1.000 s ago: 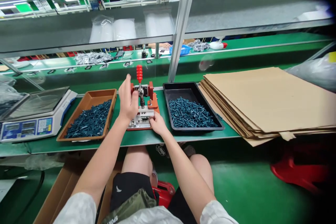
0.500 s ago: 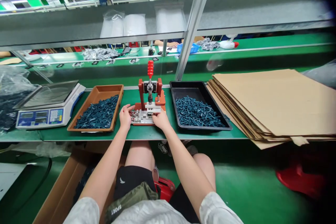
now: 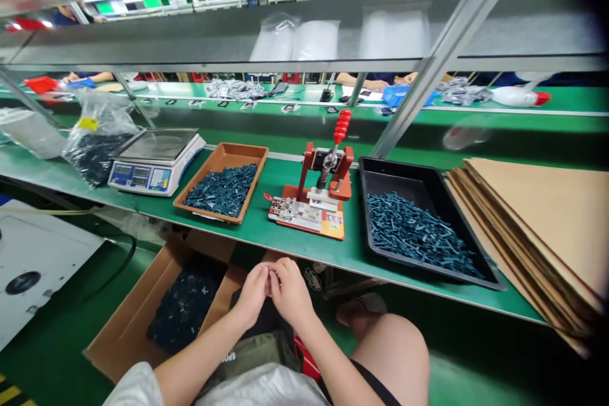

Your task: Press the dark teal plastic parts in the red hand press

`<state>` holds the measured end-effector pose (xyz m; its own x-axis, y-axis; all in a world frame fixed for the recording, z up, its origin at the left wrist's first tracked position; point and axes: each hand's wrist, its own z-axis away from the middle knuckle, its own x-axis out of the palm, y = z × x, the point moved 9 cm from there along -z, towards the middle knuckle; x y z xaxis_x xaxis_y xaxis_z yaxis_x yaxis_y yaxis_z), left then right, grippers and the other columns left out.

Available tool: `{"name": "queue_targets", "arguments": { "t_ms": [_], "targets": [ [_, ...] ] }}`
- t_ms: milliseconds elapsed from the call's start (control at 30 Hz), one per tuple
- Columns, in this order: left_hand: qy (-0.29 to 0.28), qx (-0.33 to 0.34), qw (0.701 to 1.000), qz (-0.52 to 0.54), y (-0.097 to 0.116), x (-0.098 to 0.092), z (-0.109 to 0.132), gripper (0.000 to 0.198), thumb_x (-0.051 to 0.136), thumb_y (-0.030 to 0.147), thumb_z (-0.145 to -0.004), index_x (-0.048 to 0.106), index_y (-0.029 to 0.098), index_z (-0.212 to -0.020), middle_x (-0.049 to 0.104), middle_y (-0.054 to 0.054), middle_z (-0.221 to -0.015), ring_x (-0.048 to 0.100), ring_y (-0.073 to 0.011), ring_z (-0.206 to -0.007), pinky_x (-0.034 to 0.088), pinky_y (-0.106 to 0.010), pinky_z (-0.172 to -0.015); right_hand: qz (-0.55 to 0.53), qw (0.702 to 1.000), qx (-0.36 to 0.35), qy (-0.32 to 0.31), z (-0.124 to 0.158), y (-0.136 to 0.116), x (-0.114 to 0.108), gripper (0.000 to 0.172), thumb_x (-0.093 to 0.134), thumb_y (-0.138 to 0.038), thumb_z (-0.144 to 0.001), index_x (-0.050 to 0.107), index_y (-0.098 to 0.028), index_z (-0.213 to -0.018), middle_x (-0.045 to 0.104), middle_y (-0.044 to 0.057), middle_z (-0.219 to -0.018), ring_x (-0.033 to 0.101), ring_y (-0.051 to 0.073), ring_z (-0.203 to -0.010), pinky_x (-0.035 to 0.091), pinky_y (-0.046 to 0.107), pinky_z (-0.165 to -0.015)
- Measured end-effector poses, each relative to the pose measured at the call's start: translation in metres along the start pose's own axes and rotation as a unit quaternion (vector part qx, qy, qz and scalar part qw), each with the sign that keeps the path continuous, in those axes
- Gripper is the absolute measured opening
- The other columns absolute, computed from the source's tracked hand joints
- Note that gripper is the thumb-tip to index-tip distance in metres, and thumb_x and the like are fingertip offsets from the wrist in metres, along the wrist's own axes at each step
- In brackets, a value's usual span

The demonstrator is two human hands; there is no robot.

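Now, from the left: a digital scale [image 3: 155, 165], a brown tray [image 3: 223, 153] of dark teal parts [image 3: 221, 190], and an open carton [image 3: 143, 323] below the bench. My left hand [image 3: 252, 295] and right hand [image 3: 290, 292] have withdrawn from the toggle press [image 3: 314, 196] and meet above my lap, fingers closed together; whether they hold anything cannot be told. The green bench edge [image 3: 257, 254] lies between them and the press. Further right stand a black tray [image 3: 409, 181] of similar parts and stacked cardboard sheets [image 3: 537, 228].

Left hand [image 3: 254, 297] and right hand [image 3: 291, 295] pressed together: any item held between them is hidden by the fingers [image 3: 278, 271]. Stack of cardboard sheets [image 3: 537, 228] cut off by the right picture edge. Readout of the digital scale [image 3: 134, 177] and small dark items on the far bench [image 3: 247, 106] too small to tell.
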<state>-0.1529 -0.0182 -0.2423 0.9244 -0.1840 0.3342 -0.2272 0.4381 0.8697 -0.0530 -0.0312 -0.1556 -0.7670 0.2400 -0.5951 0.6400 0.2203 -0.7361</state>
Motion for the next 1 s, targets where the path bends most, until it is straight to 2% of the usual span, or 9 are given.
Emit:
{"name": "queue_targets", "arguments": {
  "t_ms": [133, 200, 267, 333, 400, 567, 667, 800, 1000],
  "targets": [
    [0.065, -0.01, 0.99, -0.125, 0.01, -0.089, 0.006, 0.056, 0.064, 0.072, -0.08, 0.063, 0.02, -0.101, 0.073, -0.008, -0.083, 0.073, -0.0216, -0.071, 0.058, -0.033, -0.068, -0.053, 0.997, -0.029, -0.048, 0.003, -0.007, -0.011, 0.029, 0.052, -0.022, -0.095, 0.069, -0.029, -0.117, 0.072, 0.008, -0.11, 0.067, 0.026, -0.103, 0.057, 0.043, -0.092],
    [0.129, -0.004, 0.952, -0.276, 0.029, -0.154, 0.01, 0.046, 0.053, 0.066, -0.087, 0.061, 0.022, -0.101, 0.075, -0.011, -0.093, 0.076, -0.027, -0.083, 0.061, -0.04, -0.079, -0.03, 0.999, -0.015, 0.037, -0.008, 0.013, -0.072, 0.027, 0.052, -0.027, -0.096, 0.069, -0.031, -0.117, 0.073, 0.009, -0.111, 0.068, 0.028, -0.103, 0.057, 0.045, -0.092],
    [0.174, -0.044, 0.86, -0.478, 0.048, -0.212, 0.014, 0.034, 0.056, 0.048, -0.085, 0.063, 0.022, -0.106, 0.074, -0.016, -0.112, 0.074, -0.0328, -0.105, 0.057, -0.047, -0.096, 0.036, 0.987, 0.035, 0.155, -0.018, 0.046, -0.152, 0.025, 0.051, -0.033, -0.096, 0.071, -0.029, -0.11, 0.073, 0.011, -0.105, 0.069, 0.028, -0.093, 0.058, 0.044, -0.085],
    [0.172, -0.041, 0.777, -0.605, 0.074, -0.239, 0.013, 0.04, 0.059, 0.034, -0.08, 0.063, 0.017, -0.115, 0.069, -0.021, -0.129, 0.067, -0.0365, -0.121, 0.052, -0.052, -0.106, 0.127, 0.961, 0.101, 0.222, -0.026, 0.084, -0.222, 0.026, 0.052, -0.035, -0.094, 0.072, -0.025, -0.108, 0.073, 0.014, -0.105, 0.069, 0.029, -0.09, 0.056, 0.045, -0.087],
    [0.129, 0.036, 0.754, -0.643, 0.105, -0.224, 0.005, 0.042, 0.055, 0.031, -0.082, 0.064, 0.015, -0.12, 0.066, -0.021, -0.133, 0.065, -0.0337, -0.125, 0.051, -0.049, -0.108, 0.202, 0.947, 0.172, 0.184, -0.04, 0.126, -0.262, 0.026, 0.056, -0.033, -0.09, 0.074, -0.022, -0.106, 0.074, 0.014, -0.1, 0.068, 0.028, -0.085, 0.055, 0.045, -0.085],
    [0.08, 0.334, 0.706, -0.619, 0.211, -0.096, -0.034, 0.035, 0.045, 0.041, -0.097, 0.071, 0.021, -0.111, 0.071, -0.012, -0.117, 0.067, -0.0263, -0.112, 0.051, -0.041, -0.107, 0.28, 0.916, 0.287, 0.02, -0.057, 0.203, -0.267, 0.012, 0.072, -0.028, -0.077, 0.077, -0.021, -0.086, 0.075, 0.01, -0.08, 0.069, 0.026, -0.073, 0.052, 0.036, -0.07],
    [0.103, 0.294, 0.676, -0.668, 0.245, -0.048, -0.095, 0.039, 0.054, 0.041, -0.093, 0.072, 0.016, -0.117, 0.072, -0.016, -0.116, 0.07, -0.0275, -0.102, 0.053, -0.039, -0.1, 0.283, 0.919, 0.272, 0.025, -0.056, 0.204, -0.259, 0.01, 0.067, -0.025, -0.082, 0.076, -0.022, -0.079, 0.077, 0.009, -0.079, 0.07, 0.024, -0.074, 0.051, 0.033, -0.07],
    [0.109, 0.151, 0.642, -0.743, 0.244, -0.03, -0.165, 0.045, 0.055, 0.041, -0.09, 0.074, 0.009, -0.114, 0.073, -0.025, -0.115, 0.07, -0.0384, -0.11, 0.054, -0.044, -0.096, 0.241, 0.936, 0.235, 0.101, -0.046, 0.183, -0.268, 0.018, 0.062, -0.024, -0.084, 0.079, -0.022, -0.087, 0.079, 0.009, -0.092, 0.072, 0.024, -0.086, 0.053, 0.033, -0.083],
    [0.135, 0.165, 0.647, -0.733, 0.247, -0.039, -0.194, 0.049, 0.056, 0.043, -0.088, 0.074, 0.012, -0.121, 0.077, -0.019, -0.113, 0.069, -0.0402, -0.112, 0.054, -0.048, -0.097, 0.127, 0.946, 0.198, 0.221, -0.039, 0.173, -0.29, 0.02, 0.061, -0.026, -0.082, 0.079, -0.021, -0.09, 0.076, 0.007, -0.091, 0.067, 0.021, -0.081, 0.053, 0.036, -0.087]
  ]
}}
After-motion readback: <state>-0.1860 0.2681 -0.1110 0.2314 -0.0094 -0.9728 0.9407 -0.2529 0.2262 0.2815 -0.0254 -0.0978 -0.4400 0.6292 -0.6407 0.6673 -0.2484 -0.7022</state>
